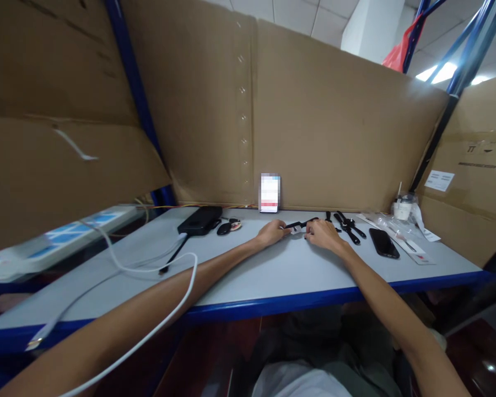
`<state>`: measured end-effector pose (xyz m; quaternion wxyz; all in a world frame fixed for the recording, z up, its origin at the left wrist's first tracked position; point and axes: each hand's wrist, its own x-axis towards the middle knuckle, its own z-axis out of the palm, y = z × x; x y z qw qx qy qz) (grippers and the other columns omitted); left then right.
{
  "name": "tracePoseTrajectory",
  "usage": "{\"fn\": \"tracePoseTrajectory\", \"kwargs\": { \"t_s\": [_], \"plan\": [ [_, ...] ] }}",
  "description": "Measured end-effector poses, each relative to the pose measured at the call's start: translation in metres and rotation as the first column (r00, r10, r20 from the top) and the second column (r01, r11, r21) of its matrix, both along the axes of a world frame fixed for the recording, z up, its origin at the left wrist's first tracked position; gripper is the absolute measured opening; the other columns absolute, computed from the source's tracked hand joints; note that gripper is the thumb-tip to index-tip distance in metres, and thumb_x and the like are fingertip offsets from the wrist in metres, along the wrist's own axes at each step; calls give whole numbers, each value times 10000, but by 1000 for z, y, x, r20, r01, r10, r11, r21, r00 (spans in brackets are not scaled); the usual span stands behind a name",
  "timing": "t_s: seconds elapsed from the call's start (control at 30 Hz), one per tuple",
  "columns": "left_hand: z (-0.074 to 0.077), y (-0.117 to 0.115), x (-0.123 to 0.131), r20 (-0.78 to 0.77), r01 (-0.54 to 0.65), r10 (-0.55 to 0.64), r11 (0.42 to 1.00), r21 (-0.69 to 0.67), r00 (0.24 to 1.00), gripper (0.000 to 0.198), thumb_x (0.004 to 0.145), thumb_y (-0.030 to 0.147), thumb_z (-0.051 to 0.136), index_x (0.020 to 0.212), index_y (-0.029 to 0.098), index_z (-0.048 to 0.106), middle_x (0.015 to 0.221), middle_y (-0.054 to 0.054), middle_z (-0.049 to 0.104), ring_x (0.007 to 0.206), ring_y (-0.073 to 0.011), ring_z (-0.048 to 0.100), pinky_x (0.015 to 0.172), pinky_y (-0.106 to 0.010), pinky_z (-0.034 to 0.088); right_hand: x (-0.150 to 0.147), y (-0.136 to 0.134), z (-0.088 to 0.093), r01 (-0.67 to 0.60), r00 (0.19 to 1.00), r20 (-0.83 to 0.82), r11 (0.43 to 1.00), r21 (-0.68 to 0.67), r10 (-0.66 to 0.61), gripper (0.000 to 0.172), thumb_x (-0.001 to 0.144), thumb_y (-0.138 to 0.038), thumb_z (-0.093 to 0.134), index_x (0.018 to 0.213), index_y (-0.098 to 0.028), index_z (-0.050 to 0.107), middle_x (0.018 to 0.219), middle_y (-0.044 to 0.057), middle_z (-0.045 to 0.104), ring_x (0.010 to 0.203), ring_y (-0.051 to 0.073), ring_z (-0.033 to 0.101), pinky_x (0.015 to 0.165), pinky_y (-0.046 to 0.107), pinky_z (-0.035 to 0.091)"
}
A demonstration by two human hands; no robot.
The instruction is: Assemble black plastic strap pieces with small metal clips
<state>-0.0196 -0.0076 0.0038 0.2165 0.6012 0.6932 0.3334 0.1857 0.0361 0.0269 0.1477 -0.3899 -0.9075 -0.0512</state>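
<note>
My left hand (273,232) and my right hand (321,232) rest far out on the grey table (273,275), fingers curled. Between them they hold a thin black strap-like piece (298,224), one end in each hand. Just right of my right hand lie a few more black pieces of the same kind (347,225).
A black phone (383,243) lies to the right, with clear plastic bags (397,231) and a small white jar (402,208) beyond. A black box (200,220), a key fob (229,225) and white cables (157,270) lie left. Cardboard walls (314,121) enclose the back, where a small card (270,193) stands.
</note>
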Motion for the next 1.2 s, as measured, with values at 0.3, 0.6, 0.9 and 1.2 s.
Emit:
{"fn": "tracePoseTrajectory", "kwargs": {
  "t_s": [0.3, 0.6, 0.9, 1.2],
  "plan": [
    [-2, 5, -9, 414, 195, -167, 980, -27, 895, 363, 724, 495, 731, 650, 179, 569, 467, 68, 439, 411, -71, 318, 442, -258, 188, -9, -11, -9, -262, 965, 63, 920, 293, 254, 242, 989, -198, 549, 1186, -203, 689, 1167, 114, 639, 1138, 242, 532, 833, 324, 446],
    [5, 1, -12, 432, 263, -202, 961, -86, 879, 453, 766, 571, 677, 614, 191, 484, 485, 64, 444, 414, -54, 307, 445, -254, 180, -17, -7, -12, -399, 912, 260, 827, 397, 316, 241, 1003, -94, 479, 1040, -145, 711, 1032, 129, 650, 1055, 241, 540, 833, 335, 429],
    [5, 2, -16, 477, 244, -192, 969, -48, 858, 298, 832, 410, 647, 710, 183, 496, 541, 65, 464, 433, -46, 321, 442, -235, 164, 4, -1, 5, -177, 963, -104, 873, 454, 249, 310, 1014, -120, 442, 985, -196, 741, 994, 115, 654, 983, 226, 523, 731, 300, 373],
    [3, 3, -15, 457, 239, -187, 969, -59, 870, 295, 840, 407, 644, 719, 180, 499, 538, 71, 459, 421, -40, 311, 442, -233, 170, 16, 14, 9, -20, 963, -237, 908, 418, 130, 300, 1039, -220, 446, 996, -182, 740, 969, 115, 677, 992, 233, 553, 737, 305, 386]
  ]
}}
